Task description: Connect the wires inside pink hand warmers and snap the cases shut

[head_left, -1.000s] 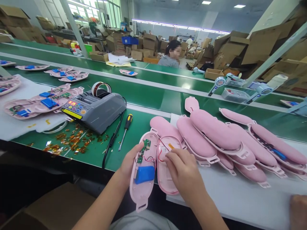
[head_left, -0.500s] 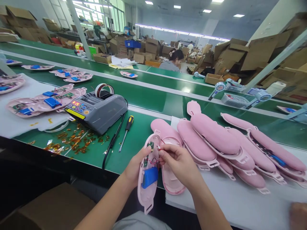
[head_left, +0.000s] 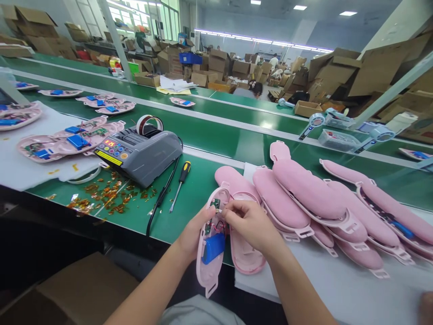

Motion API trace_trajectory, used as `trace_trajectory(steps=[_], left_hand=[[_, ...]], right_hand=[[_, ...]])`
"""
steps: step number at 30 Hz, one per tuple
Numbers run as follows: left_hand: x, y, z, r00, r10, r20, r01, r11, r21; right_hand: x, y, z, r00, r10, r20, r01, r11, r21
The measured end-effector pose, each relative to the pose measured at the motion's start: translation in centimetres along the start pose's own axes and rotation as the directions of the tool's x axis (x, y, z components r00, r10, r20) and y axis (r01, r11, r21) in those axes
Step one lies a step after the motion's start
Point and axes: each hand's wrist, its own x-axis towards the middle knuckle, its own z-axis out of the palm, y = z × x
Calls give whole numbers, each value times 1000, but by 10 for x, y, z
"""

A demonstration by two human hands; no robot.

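Note:
My left hand (head_left: 196, 230) grips a pink plastic shell half (head_left: 209, 273) by its left edge, tilted toward me. Inside it lie a blue battery pack (head_left: 214, 248), a small green circuit board (head_left: 215, 205) and thin red and black wires. The fingertips of my right hand (head_left: 248, 221) pinch a small white wire connector (head_left: 219, 211) right at the circuit board; whether it is seated is too small to tell. Under and beside the held half rests another pink shell piece (head_left: 246, 257), its hollow side up.
A grey tape dispenser (head_left: 145, 155) stands left, near a screwdriver (head_left: 180, 185) and scattered amber tape scraps (head_left: 108, 194). Several pink padded shells (head_left: 304, 189) are piled on the right. Open shells with blue batteries (head_left: 67, 142) lie on the left. A person (head_left: 252, 90) sits beyond the green bench.
My right hand has brought the white connector left, from beside the shell half to the circuit board. My left hand still grips the shell. The whole view has shifted slightly.

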Motion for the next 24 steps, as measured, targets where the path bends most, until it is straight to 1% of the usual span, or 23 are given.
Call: trace_trajectory(steps=[4,9,11,13,14,16,18,19,20,22,24], left_hand=[[2,-2,-3,999,27,45,-29,999,44],[4,-4,-8,995,58,80,-71,983,170],[6,-4,-6,995,54,85,-69,982,179],[7,-3,-3,995,46,85,-58,989,139],[8,-3,0,995,42,89,-52,993,107],[10,-2,4,992,39,119,-45,998,50],[11,-2,5,985,35,168,-38,999,16],[12,-2,4,980,31,194,-33,999,7],[13,-3,2,976,29,216,-30,1000,1],[15,-5,-4,970,35,241,-33,999,-13],[17,-7,-10,968,48,248,-43,999,-24]], right_hand=[[2,-2,-4,999,8,32,-6,999,-53],[1,-7,-6,997,17,71,-9,993,-114],[0,-7,-6,998,18,68,-9,990,-138],[0,-7,-8,999,9,48,-1,986,-167],[0,-7,-11,1000,0,22,4,984,-180],[2,-6,-20,996,-22,-84,3,976,-217],[5,-6,-31,979,-43,-197,-12,964,-266],[7,-7,-36,974,-48,-221,-18,957,-290],[9,-8,-40,976,-50,-212,-19,949,-314],[12,-10,-46,992,-46,-114,4,938,-346],[16,-14,-47,999,-35,-13,28,929,-370]])
